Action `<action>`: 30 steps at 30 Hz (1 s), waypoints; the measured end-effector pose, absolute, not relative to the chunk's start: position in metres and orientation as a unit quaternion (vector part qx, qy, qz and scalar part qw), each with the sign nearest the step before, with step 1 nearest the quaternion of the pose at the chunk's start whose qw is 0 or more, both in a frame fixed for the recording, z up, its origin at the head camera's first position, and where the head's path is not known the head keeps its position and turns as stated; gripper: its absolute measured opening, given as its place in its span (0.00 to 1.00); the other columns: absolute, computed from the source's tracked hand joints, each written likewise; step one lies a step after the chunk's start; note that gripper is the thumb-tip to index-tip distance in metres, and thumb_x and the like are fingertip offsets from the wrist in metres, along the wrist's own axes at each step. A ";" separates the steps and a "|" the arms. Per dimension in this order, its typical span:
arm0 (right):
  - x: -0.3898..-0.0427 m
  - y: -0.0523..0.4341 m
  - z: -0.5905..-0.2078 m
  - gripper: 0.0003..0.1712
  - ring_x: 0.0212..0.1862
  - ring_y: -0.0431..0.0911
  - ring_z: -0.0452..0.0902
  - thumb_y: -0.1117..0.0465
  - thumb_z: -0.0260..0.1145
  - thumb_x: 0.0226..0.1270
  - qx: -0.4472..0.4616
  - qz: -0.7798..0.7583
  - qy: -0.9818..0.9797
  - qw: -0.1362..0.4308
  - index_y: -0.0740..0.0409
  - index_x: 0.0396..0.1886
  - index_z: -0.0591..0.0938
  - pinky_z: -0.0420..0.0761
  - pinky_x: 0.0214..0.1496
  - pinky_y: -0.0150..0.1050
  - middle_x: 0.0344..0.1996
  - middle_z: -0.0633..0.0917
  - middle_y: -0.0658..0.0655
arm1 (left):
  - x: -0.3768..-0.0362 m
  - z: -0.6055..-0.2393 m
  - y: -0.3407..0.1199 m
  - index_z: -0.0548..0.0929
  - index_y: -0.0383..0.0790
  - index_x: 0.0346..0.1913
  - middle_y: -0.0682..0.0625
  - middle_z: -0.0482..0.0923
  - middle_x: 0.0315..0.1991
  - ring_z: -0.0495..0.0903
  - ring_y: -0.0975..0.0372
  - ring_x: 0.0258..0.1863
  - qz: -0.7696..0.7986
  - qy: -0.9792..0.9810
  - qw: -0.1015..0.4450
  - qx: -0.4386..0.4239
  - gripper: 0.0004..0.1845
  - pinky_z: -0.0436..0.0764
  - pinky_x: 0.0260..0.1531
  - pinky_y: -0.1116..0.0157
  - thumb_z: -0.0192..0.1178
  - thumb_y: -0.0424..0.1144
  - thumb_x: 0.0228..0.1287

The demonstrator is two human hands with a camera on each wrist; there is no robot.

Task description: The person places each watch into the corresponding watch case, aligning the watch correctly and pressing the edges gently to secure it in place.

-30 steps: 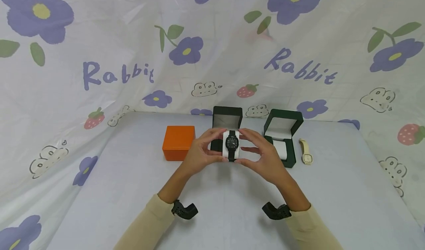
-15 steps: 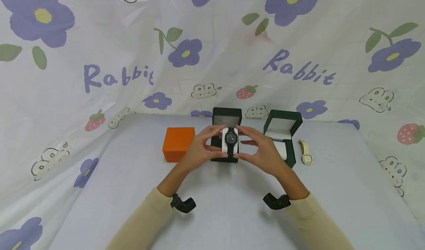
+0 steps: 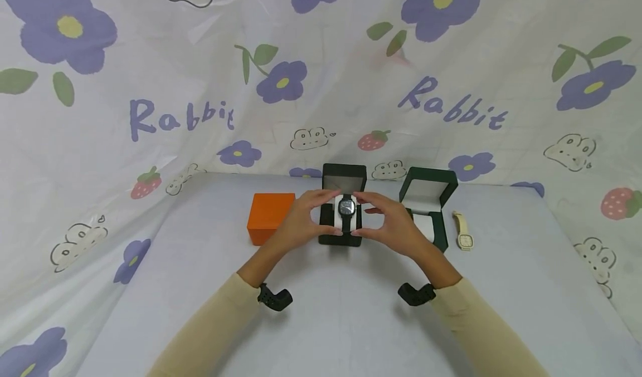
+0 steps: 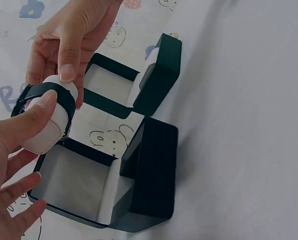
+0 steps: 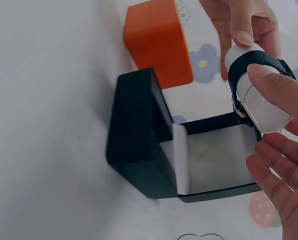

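Two beige sleeves (image 3: pixel 200 327) reach toward the open, dark, hinged box (image 3: pixel 331 240). Just over that box's base, the left hand (image 3: pixel 302 219) and the right hand (image 3: pixel 398 225) pinch a rounded white cushion (image 3: pixel 338 214) from both sides, a black-strapped, dark-faced watch (image 3: pixel 346 207) wrapped round it. Left of the dark box sits a square orange box (image 3: pixel 269 215); to its right, an open green box (image 3: pixel 440 229), then a pale yellow watch (image 3: pixel 462 232). Behind it hangs white flower-printed cloth (image 3: pixel 346 82).

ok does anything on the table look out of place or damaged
The beige watch lies loose beside the open green box, whose white cushion looks bare where visible, so it seems slightly out of place. No damage shows.
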State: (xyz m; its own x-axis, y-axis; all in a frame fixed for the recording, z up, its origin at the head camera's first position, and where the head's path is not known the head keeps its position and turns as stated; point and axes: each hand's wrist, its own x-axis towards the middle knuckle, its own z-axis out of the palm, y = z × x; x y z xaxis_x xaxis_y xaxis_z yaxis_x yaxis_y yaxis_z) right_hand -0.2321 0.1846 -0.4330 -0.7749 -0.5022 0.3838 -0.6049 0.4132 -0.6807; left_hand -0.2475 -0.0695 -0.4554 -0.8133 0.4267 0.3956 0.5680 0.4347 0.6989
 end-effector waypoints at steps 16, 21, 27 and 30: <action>-0.256 0.185 -0.458 0.46 0.69 0.57 0.69 0.51 0.82 0.54 0.289 0.353 -0.889 0.045 0.56 0.71 0.75 0.75 0.67 0.58 0.67 0.75 0.61 | -0.268 -0.458 -0.064 0.80 0.46 0.68 0.53 0.82 0.61 0.74 0.55 0.63 -0.273 -0.922 0.068 -0.265 0.45 0.68 0.69 0.49 0.82 0.56 0.44; -0.262 0.182 -0.462 0.45 0.67 0.59 0.71 0.52 0.83 0.53 0.283 0.345 -0.894 0.034 0.58 0.70 0.76 0.76 0.65 0.58 0.67 0.74 0.63 | -0.276 -0.466 -0.061 0.81 0.46 0.67 0.51 0.83 0.59 0.77 0.55 0.60 -0.256 -0.933 0.055 -0.245 0.44 0.71 0.66 0.49 0.83 0.55 0.44; -0.267 0.180 -0.470 0.45 0.67 0.58 0.72 0.51 0.83 0.52 0.266 0.332 -0.905 0.012 0.56 0.70 0.76 0.76 0.66 0.58 0.66 0.75 0.62 | -0.280 -0.472 -0.056 0.81 0.47 0.66 0.50 0.84 0.58 0.78 0.53 0.59 -0.227 -0.945 0.036 -0.231 0.43 0.71 0.65 0.46 0.83 0.54 0.44; -0.270 0.181 -0.475 0.46 0.68 0.58 0.71 0.50 0.83 0.52 0.261 0.320 -0.911 0.006 0.54 0.70 0.76 0.75 0.67 0.59 0.66 0.75 0.62 | -0.280 -0.475 -0.053 0.82 0.47 0.65 0.51 0.85 0.57 0.78 0.54 0.58 -0.211 -0.952 0.029 -0.220 0.42 0.72 0.65 0.47 0.83 0.54 0.43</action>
State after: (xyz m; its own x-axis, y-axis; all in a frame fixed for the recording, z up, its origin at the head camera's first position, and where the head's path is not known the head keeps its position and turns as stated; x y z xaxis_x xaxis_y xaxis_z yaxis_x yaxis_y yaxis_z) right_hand -0.2701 0.1806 -0.4749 -0.8641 -0.4709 0.1778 -0.4785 0.6588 -0.5805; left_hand -0.2803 -0.0525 -0.4745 -0.9014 0.4065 0.1487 0.4313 0.8137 0.3898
